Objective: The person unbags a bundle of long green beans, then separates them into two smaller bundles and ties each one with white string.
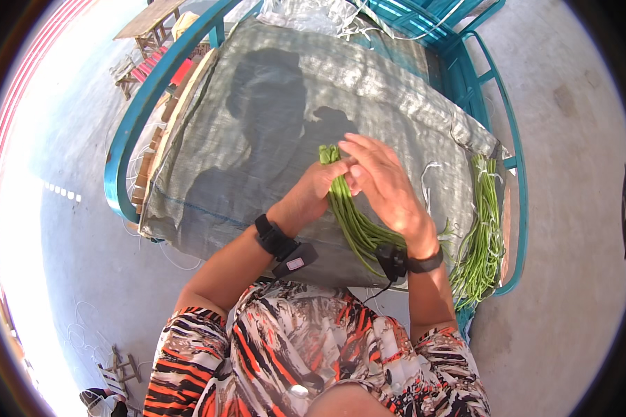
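My left hand [313, 188] grips a bundle of long green beans [352, 212] near its top, thumb across the stems. The bundle's ends stand bunched above my fingers, and its lower part curves right, passing behind my right wrist. My right hand [388, 190] is beside the bundle with its fingers extended and nothing seen in its grasp. Its fingertips are close to my left thumb; whether they touch is unclear. At the right edge of the grey woven sheet [271, 156] lies a larger pile of beans [482, 234], bound with white ties.
A blue metal rail [130, 120] borders the left side, and another blue frame [521, 224] runs along the right. White plastic strips [339, 18] lie at the far end. A loose white strip [426, 182] rests near my right hand. A wooden table [148, 18] stands beyond, upper left.
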`<state>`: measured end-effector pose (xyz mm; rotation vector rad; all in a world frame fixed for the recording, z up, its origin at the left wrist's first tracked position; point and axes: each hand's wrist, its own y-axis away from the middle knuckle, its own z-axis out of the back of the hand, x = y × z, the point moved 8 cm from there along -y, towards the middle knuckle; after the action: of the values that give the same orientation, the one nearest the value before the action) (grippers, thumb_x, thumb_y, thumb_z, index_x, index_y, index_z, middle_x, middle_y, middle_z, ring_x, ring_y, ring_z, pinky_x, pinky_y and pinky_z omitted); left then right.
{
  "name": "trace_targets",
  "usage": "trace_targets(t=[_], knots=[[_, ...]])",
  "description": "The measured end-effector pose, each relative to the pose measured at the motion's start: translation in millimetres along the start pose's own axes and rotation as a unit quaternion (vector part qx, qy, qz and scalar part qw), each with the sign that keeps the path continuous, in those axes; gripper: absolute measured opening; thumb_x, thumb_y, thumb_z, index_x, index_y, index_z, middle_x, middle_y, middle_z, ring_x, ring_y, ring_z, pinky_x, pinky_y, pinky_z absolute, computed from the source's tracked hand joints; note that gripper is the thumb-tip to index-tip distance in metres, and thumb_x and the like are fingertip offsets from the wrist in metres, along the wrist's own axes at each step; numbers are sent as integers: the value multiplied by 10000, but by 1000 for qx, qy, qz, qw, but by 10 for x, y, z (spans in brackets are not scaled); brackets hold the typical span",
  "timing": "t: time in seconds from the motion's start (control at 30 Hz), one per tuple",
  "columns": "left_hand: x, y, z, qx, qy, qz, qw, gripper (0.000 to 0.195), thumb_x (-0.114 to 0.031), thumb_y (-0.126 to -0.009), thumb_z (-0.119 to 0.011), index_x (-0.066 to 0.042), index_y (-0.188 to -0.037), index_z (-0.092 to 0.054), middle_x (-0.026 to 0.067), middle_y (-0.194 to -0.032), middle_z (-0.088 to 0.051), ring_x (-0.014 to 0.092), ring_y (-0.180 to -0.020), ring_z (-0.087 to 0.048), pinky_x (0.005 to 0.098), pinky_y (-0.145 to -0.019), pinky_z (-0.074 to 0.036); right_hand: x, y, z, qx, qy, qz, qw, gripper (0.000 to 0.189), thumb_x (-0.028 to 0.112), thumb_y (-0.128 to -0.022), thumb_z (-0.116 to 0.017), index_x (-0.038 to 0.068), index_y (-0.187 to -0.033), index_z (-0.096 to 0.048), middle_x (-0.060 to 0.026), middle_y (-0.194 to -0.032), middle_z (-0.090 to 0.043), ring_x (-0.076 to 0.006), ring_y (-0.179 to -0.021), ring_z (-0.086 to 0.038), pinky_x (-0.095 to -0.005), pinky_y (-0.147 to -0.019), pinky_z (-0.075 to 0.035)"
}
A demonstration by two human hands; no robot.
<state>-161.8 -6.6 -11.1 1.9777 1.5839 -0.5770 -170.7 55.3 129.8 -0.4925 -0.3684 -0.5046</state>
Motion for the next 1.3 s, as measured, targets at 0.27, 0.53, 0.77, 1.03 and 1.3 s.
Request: trace_targets(t=[0.27, 0.53, 0.77, 1.03, 1.3], knots=[[-270, 128, -282, 60, 48, -130, 989, 377, -253, -883, -588, -24, -1170, -504, 56, -1097, -571, 137, -984, -569, 291, -823, -477, 51, -174, -358, 94, 51, 69, 992, 343, 250, -927, -479, 78, -1212, -563, -94, -1239, -561, -307, -1225, -437, -402, -1024, -302], [-170, 79, -183, 61, 39, -114, 991, 377, -277, -866, -607, -42, -1140, -501, 42, -1062, -572, 124, -946, -565, 277, -794, -477, 17, -148, -401, 83, 42, 52, 994, 335, 254, -916, -490, 72, -1185, -574, -95, -1215, -574, -304, -1190, -462, -405, -995, -320], [-217, 133, -221, 62, -16, -158, 985, 359, -261, -889, -589, -33, -1153, -507, 50, -1105, -565, 140, -1007, -556, 294, -843, -470, 81, -164, -277, 20, -43, 44, 998, 355, 253, -905, -513, 59, -1197, -561, -103, -1256, -544, -313, -1188, -464, -415, -1000, -326], [-156, 137, -77, -23, 79, -33, 996, 281, -314, -937, -523, -41, -1002, -531, 4, -850, -548, 118, -810, -549, 283, -740, -459, -113, 108, -102, -71, -227, -109, 965, 598, 211, -869, -603, 15, -1374, -348, -237, -1253, -496, -336, -1166, -493, -433, -938, -412], [-46, -38, -153, -114, 240, -45, 963, 336, -350, -887, -617, -109, -762, -420, 17, -659, -419, 185, -633, -479, 341, -664, -465, -236, 668, -479, -87, 65, -156, 982, 833, 120, -667, -714, 61, -1385, -297, -173, -1025, -620, -342, -855, -639, -385, -726, -514]])
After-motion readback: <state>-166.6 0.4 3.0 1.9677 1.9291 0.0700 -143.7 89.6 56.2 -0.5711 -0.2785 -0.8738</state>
